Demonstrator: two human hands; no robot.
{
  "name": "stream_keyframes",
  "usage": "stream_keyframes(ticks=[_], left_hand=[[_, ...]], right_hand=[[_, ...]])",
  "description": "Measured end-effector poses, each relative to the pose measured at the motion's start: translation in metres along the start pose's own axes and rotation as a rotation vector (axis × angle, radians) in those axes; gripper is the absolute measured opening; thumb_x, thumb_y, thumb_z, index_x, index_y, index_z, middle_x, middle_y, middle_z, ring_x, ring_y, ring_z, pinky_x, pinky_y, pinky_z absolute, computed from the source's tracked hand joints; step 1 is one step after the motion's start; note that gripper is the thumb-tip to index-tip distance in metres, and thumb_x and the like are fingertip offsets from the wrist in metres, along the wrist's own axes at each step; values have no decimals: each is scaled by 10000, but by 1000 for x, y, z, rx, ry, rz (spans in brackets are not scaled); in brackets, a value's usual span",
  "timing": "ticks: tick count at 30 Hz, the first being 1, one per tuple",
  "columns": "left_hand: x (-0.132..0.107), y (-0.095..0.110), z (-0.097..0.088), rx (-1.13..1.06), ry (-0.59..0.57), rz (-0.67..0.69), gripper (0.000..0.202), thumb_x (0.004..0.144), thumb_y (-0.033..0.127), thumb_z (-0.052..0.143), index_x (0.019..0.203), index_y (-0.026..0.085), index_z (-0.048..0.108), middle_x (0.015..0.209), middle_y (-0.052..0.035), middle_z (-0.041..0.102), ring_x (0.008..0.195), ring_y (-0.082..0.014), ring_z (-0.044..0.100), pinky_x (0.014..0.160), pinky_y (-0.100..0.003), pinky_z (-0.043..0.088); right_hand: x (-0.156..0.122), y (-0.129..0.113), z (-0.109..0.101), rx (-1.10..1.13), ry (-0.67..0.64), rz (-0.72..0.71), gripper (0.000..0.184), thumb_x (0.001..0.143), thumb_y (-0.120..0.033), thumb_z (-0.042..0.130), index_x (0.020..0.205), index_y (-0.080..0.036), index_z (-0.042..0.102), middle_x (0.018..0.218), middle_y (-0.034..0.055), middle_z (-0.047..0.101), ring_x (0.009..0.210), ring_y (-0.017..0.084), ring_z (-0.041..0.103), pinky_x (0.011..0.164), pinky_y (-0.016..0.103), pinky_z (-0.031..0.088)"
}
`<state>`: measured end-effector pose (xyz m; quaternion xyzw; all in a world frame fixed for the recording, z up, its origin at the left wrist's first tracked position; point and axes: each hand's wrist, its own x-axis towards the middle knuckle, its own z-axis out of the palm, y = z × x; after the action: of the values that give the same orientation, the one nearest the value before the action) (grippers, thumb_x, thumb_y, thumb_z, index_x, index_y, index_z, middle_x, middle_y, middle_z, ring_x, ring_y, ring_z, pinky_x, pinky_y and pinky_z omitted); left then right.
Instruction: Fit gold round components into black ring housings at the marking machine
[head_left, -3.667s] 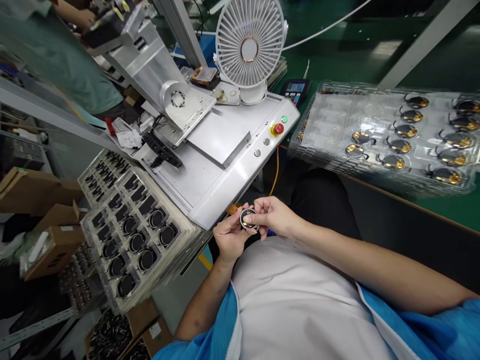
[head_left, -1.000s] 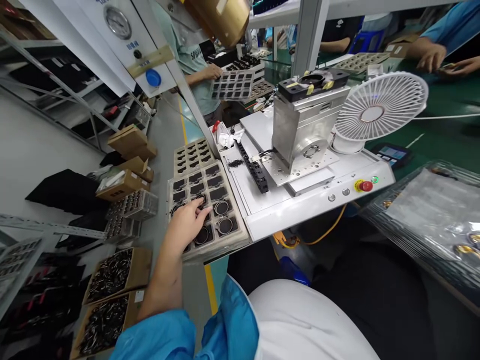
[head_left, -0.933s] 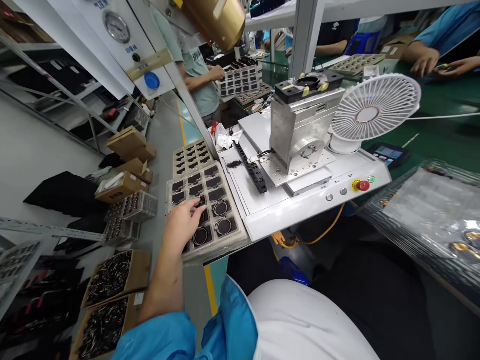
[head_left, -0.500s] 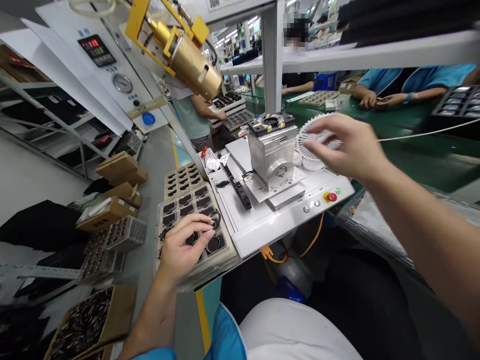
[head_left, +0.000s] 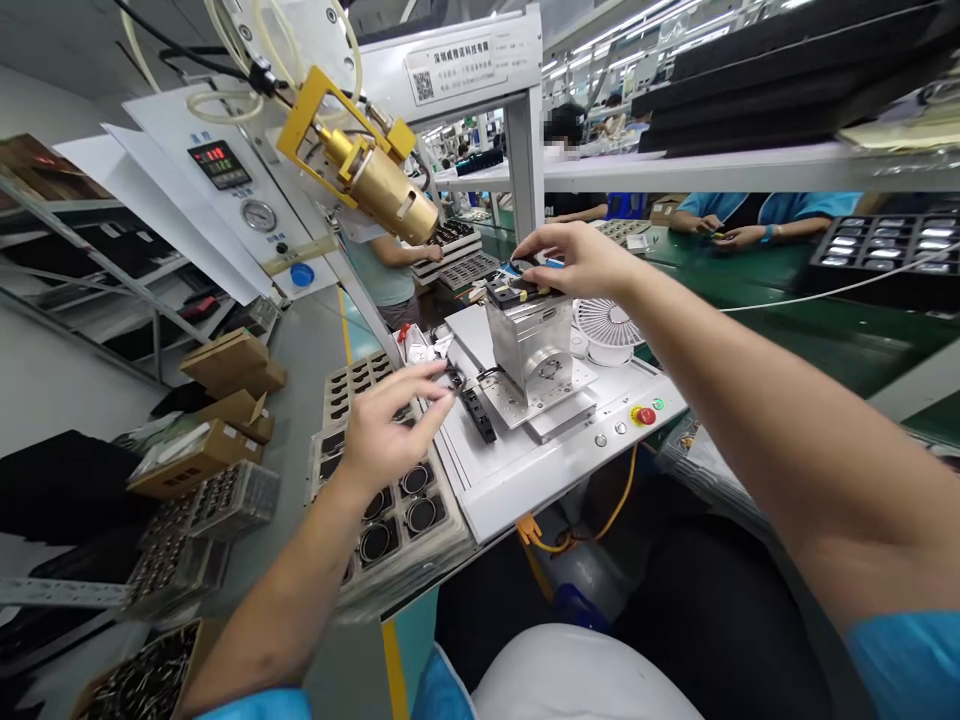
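Note:
My left hand (head_left: 394,425) is raised over the inner edge of the parts tray (head_left: 442,535), thumb and fingers pinched on a thin dark ring (head_left: 454,380). Round rings with dark centres lie in the tray's pockets below it. My right hand (head_left: 574,262) reaches to the top of the metal fixture block (head_left: 531,345). Its fingers curl down at the black nest (head_left: 504,293) on that block; what they grip there is mostly hidden. A black slotted strip (head_left: 478,415) lies on the white machine base, between my left hand and the block.
A gold press head (head_left: 390,195) hangs above, left of the fixture. A white fan (head_left: 609,325) stands right of the block. At the base's front edge are a red emergency button (head_left: 645,416) and smaller buttons. Cardboard boxes (head_left: 202,455) stand left; co-workers sit across the green bench.
My right hand has moved left from in front of the fan to the fixture's top. My left hand has lifted the ring away from the tray, toward the machine base. The view has shifted slightly.

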<state>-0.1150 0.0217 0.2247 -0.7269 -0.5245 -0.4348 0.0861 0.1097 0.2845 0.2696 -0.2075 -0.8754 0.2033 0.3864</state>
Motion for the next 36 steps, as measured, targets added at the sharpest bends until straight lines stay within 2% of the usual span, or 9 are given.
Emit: stream_keyframes(ticks=[4, 8, 13, 17, 20, 25, 29, 32, 36], left_hand=[[78, -12, 51, 19, 42, 4, 104, 884, 252, 680, 821, 196, 742, 1072, -68, 816, 1090, -243, 751, 995, -391, 568], [143, -19, 95, 28, -69, 14, 145, 868, 193, 624, 782, 167, 738, 913, -64, 804, 938, -224, 739, 863, -334, 549], [163, -11, 104, 146, -310, -8, 244, 913, 339, 616, 798, 154, 726, 814, -86, 754, 777, -226, 667, 793, -356, 507], [149, -12, 98, 220, -451, 110, 520, 790, 528, 779, 1123, 141, 678, 1098, -144, 733, 1001, -308, 673, 903, -407, 519], [143, -21, 101, 207, -437, 125, 687, 777, 575, 793, 1267, 128, 616, 1326, -196, 660, 1254, -364, 607, 1087, -471, 464], [126, -20, 86, 120, -456, 79, 769, 896, 607, 665, 1505, 186, 458, 1649, -183, 405, 1559, -364, 328, 1261, -562, 270], [65, 9, 47, 81, -446, 118, 727, 913, 582, 662, 1519, 233, 464, 1663, -140, 403, 1565, -340, 331, 1273, -584, 267], [1, 28, 26, -40, -612, 102, 613, 865, 481, 759, 1424, 292, 592, 1596, -108, 510, 1522, -340, 417, 1263, -566, 332], [-76, 31, 38, -305, -705, -163, 515, 838, 339, 804, 1338, 326, 681, 1442, -109, 661, 1363, -336, 607, 1174, -514, 484]], right_hand=[[-34, 5, 16, 176, 338, 67, 297, 842, -294, 721, 1104, -157, 695, 1126, 100, 732, 1059, 240, 689, 964, 425, 578], [-83, -1, 20, 321, 441, 135, 283, 819, -340, 755, 1040, -184, 672, 1088, 93, 749, 1039, 248, 715, 943, 430, 596], [-166, -1, 8, 377, 476, 319, 361, 758, -381, 835, 1041, -214, 687, 1126, 96, 755, 1090, 279, 713, 994, 462, 579], [-232, 22, 9, 410, 431, 707, 510, 727, -401, 842, 1163, -207, 663, 1014, 98, 767, 963, 285, 739, 841, 416, 628], [-263, 40, 25, 398, 202, 1048, 810, 761, -329, 810, 1480, -136, 492, 784, 63, 731, 715, 249, 720, 647, 354, 620], [-281, 56, 59, 295, -85, 1155, 1058, 841, -246, 729, 1677, -127, 92, 731, 9, 679, 658, 229, 716, 557, 301, 591], [-283, 61, 69, 155, -140, 1094, 1064, 858, -254, 709, 1680, -152, 41, 741, 11, 691, 650, 231, 721, 550, 296, 584], [-278, 63, 66, 121, -134, 1098, 1075, 837, -270, 721, 1670, -146, 54, 761, 30, 699, 631, 243, 716, 492, 291, 559], [-273, 62, 59, 127, -89, 1126, 1069, 801, -258, 745, 1652, -146, 109, 806, 47, 714, 637, 241, 708, 479, 291, 552]])
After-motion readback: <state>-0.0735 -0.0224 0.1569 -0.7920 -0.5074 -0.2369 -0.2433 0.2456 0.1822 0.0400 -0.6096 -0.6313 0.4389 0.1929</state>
